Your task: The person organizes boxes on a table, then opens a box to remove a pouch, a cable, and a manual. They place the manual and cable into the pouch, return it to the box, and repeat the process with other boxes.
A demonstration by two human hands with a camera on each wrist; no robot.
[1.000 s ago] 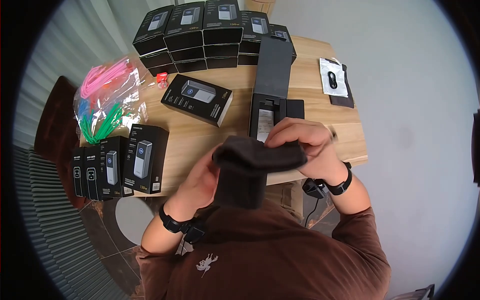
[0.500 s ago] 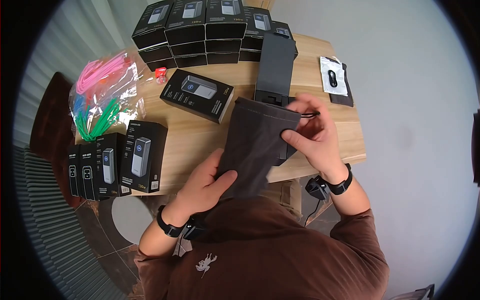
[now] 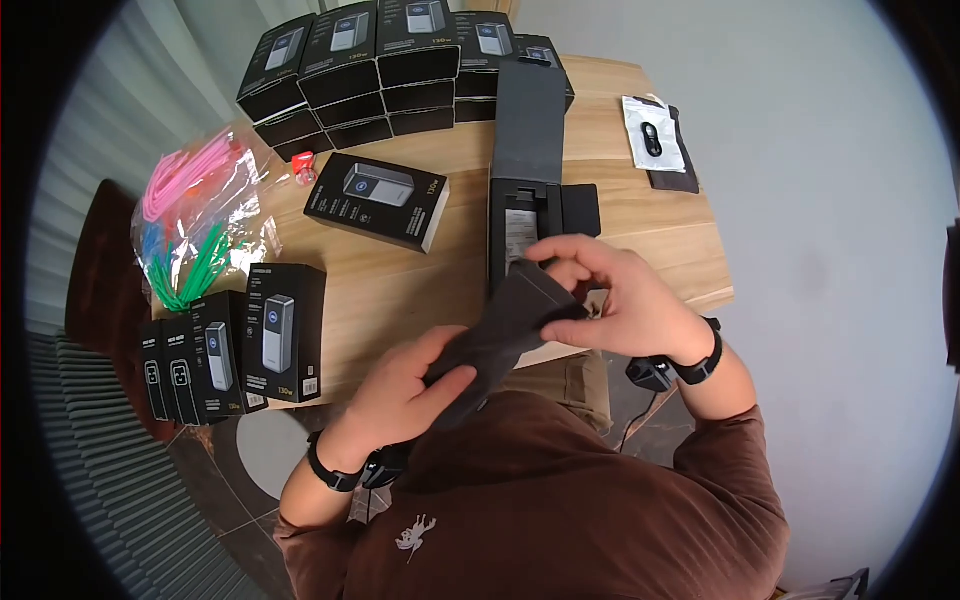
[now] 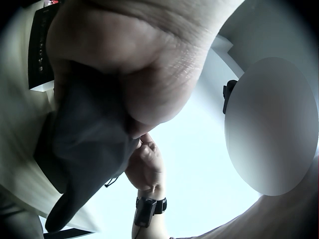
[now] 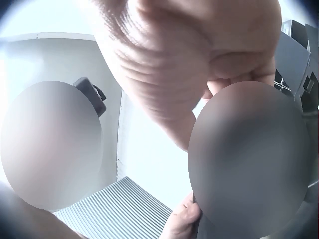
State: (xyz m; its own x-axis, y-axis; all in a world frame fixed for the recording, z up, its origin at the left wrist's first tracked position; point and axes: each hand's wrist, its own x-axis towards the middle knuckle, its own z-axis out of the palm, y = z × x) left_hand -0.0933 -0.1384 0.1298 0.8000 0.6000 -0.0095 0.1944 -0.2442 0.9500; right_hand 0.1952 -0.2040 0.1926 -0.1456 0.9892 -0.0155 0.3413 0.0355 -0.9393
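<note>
A dark grey cloth drawstring pouch is held between both hands in front of the person's chest. My left hand grips its lower part, thumb on top. At the mouth end, my right hand pinches the cloth between thumb and fingers. In the left wrist view the pouch hangs from the left hand, and a thin black cord loop shows near the right hand. Just beyond the pouch lies an open black box with its lid folded back and a printed white paper inside.
Several black boxes are stacked at the back. One box lies mid-table and more boxes stand at the left front. A plastic bag holds pink and green ties. A white packet with a black cable lies right.
The pouch was turned upright and spread, then swung lower and folded narrower between the hands. My right hand has moved down toward the body; my left still holds the lower part.
</note>
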